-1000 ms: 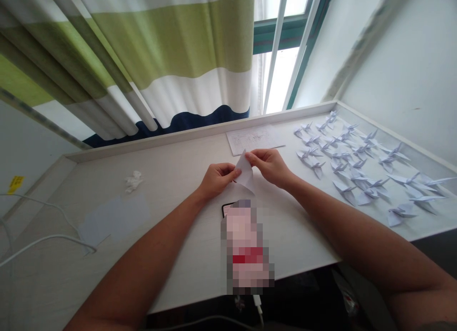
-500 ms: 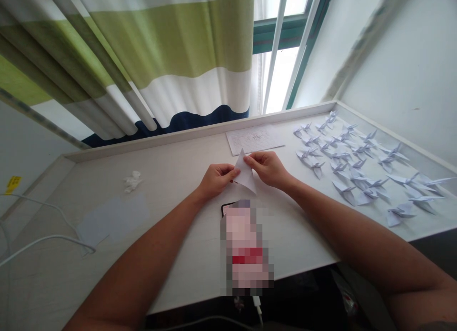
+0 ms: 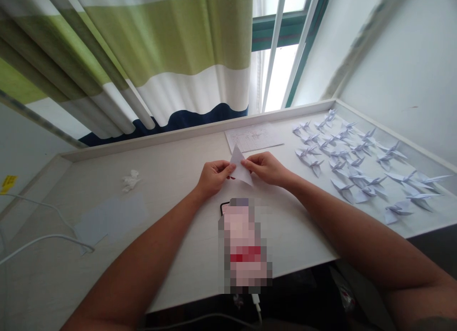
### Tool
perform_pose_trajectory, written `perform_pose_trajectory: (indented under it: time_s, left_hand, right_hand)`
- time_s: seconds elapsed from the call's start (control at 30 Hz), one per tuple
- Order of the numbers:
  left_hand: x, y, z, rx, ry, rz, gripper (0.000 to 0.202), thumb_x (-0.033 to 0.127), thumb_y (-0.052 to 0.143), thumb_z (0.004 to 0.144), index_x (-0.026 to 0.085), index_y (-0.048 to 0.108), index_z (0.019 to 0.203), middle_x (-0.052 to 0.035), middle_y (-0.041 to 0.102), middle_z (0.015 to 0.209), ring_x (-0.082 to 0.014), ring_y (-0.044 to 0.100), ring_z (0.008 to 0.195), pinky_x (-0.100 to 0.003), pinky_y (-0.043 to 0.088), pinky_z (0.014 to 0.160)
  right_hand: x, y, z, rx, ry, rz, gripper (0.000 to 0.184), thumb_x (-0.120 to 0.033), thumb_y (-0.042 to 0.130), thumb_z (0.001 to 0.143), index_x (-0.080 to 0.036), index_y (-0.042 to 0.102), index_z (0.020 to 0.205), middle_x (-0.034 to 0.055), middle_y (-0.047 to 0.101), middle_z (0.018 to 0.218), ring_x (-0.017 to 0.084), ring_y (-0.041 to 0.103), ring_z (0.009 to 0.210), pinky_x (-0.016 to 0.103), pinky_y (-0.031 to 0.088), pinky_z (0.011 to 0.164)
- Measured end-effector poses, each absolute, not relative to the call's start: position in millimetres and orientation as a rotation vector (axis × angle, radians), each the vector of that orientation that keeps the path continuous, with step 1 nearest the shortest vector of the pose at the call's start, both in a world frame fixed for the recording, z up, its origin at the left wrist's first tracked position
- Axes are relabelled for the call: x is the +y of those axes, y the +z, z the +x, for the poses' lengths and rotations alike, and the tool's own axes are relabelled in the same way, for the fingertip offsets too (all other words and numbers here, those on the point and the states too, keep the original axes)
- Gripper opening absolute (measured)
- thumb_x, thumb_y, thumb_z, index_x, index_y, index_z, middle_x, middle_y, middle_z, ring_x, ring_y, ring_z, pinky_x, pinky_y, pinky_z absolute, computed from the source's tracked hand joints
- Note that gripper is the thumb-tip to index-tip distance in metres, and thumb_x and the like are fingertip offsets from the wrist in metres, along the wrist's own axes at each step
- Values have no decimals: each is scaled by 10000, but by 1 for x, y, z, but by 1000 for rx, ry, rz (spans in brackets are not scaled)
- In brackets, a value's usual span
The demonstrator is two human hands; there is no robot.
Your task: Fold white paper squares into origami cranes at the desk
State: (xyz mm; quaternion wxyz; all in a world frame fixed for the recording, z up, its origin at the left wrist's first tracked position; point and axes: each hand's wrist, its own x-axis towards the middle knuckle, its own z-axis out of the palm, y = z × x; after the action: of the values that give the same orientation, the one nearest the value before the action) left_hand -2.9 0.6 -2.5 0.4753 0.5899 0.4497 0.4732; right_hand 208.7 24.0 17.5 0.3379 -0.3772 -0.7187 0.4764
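Between my hands, above the white desk, is a folded piece of white paper with a pointed top. My left hand pinches its left edge, thumb on the near face and fingers behind. On the other side, my right hand grips the right edge between thumb and fingers. A phone, mostly pixelated, lies on the desk just below the paper, with a white cable plugged into its lower end. Several folded paper cranes stand grouped at the right of the desk.
Beyond my hands lies a printed sheet. At the left are blank paper sheets, a crumpled tissue and white cables. A raised rim runs along the desk's back, below a striped curtain.
My right thumb has slid lower along the paper's right edge, and the right hand sits a little lower against it. The left hand keeps its pinch. The whole view has shifted slightly.
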Motion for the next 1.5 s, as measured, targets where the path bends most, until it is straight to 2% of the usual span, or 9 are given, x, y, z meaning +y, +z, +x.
perform_pose_trajectory:
  time_s: [0.1,0.37,0.6,0.77,0.93,1.17,1.3,1.4,1.5]
  left_hand:
    - [2,-4,-3,1096,1182,1428,486,638,863,743,159,807,806,-56,774,762,-166,668,656,-316,600,658]
    - [2,-4,-3,1108,1198,1423,462,613,876,739,157,808,777,-52,767,748,-155,660,642,-310,613,649]
    - [1,-3,-3,1134,1212,1391,444,590,882,747,155,819,809,-52,766,737,-155,662,625,-304,594,627]
    - [2,-4,-4,1165,1235,1383,424,560,881,754,145,813,804,-51,754,704,-150,650,602,-288,550,604]
    - [3,-5,-4,1181,1279,1364,370,515,876,761,151,810,775,-44,740,663,-140,636,576,-271,518,584]
    - [8,-5,-9,1144,1337,1316,342,491,891,747,158,811,752,-46,747,675,-136,640,586,-267,530,600]
    - [5,-4,-9,1115,1304,1341,342,493,902,737,163,814,757,-47,762,714,-140,651,607,-273,553,617]
    - [4,-4,-9,1131,1311,1414,332,488,886,760,163,816,762,-48,756,695,-144,650,599,-272,546,602]
    - [6,-5,-10,1155,1332,1464,324,480,867,777,162,814,752,-51,747,662,-149,648,577,-269,520,570]
  right_hand:
    - [24,17,209,-1929,1212,-1027,578,-650,632,926,-207,506,578,-31,454,562,106,354,551,285,261,519]
    - [24,15,208,-1991,1165,-1020,559,-652,576,943,-219,483,602,-25,457,583,114,360,560,295,277,532]
    - [24,11,208,-1953,1213,-1026,562,-645,635,932,-219,488,596,-36,444,573,108,332,549,299,257,540]
    - [22,14,207,-1986,1238,-1066,469,-565,622,934,-206,550,641,-24,483,602,118,367,568,303,282,555]
    - [18,18,206,-2013,1234,-1138,384,-470,602,958,-198,550,692,-16,506,646,130,418,612,289,325,580]
    - [14,13,202,-1921,1323,-1088,486,-608,571,961,-185,585,721,-15,510,658,118,406,597,276,315,558]
    - [14,12,201,-1857,1351,-1068,535,-657,593,934,-206,515,659,-38,455,609,102,355,563,275,288,535]
    - [15,11,201,-1887,1330,-1054,515,-630,591,937,-218,481,648,-48,429,596,102,343,558,278,289,537]
    - [15,11,199,-1911,1249,-1091,445,-547,567,968,-221,484,677,-30,489,610,119,414,579,278,328,559]
